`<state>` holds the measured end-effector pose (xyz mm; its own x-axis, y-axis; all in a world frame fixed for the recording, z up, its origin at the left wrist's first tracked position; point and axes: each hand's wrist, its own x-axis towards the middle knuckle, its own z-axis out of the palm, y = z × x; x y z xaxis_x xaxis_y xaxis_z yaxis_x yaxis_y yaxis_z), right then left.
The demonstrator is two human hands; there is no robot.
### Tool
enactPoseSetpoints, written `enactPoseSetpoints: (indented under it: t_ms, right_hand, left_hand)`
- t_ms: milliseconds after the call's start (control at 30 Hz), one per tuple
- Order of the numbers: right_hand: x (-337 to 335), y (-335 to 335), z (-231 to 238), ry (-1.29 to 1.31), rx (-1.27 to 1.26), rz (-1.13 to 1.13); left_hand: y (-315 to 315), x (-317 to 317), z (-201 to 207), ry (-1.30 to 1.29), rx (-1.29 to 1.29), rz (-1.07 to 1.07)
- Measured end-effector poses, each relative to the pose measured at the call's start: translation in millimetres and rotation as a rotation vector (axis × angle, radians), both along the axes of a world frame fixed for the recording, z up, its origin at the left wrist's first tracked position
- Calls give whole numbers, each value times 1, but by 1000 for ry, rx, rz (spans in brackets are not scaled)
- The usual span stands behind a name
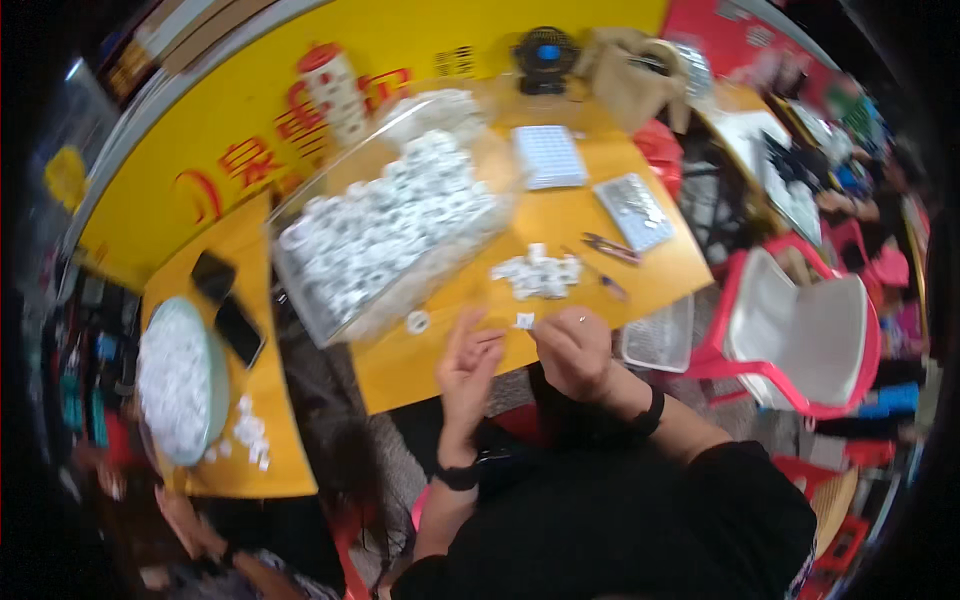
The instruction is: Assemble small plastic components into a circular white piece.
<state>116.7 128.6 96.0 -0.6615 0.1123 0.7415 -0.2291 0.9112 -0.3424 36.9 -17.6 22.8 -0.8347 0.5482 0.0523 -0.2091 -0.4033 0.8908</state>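
Observation:
My left hand (468,362) is raised over the near table edge, its fingers apart and slightly blurred, with nothing visible in them. To its right my right hand (578,352) is closed, fingers bent inward. By its fingertips a small white square piece (525,320) shows; whether they grip it I cannot tell. Just beyond lies a loose heap of small white parts (540,274). A white ring-shaped part (418,322) lies left of my left hand. Pliers (612,248) and a thin tool with a dark handle (612,288) rest right of the heap.
A large clear bin (318,318) full of white round parts takes up the table's left. Behind the heap are a pale gridded tray (549,157) and a bag of small parts (634,212). A pink-and-white chair (806,325) stands right. A co-worker's hands (190,525) show lower left.

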Motion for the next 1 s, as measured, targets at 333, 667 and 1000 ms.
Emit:
enactPoseSetpoints:
  t_ms: [333,667,1000]
  right_hand:
    - [133,169,-1,383,-570,-808]
    - [207,235,-119,-75,-604,-975]
    - [74,117,-8,29,-727,-493]
  left_hand:
    - [2,-9,-4,161,-162,35]
    - [-5,4,12,143,-291,142]
    - [-35,-36,21,661,-899,719]
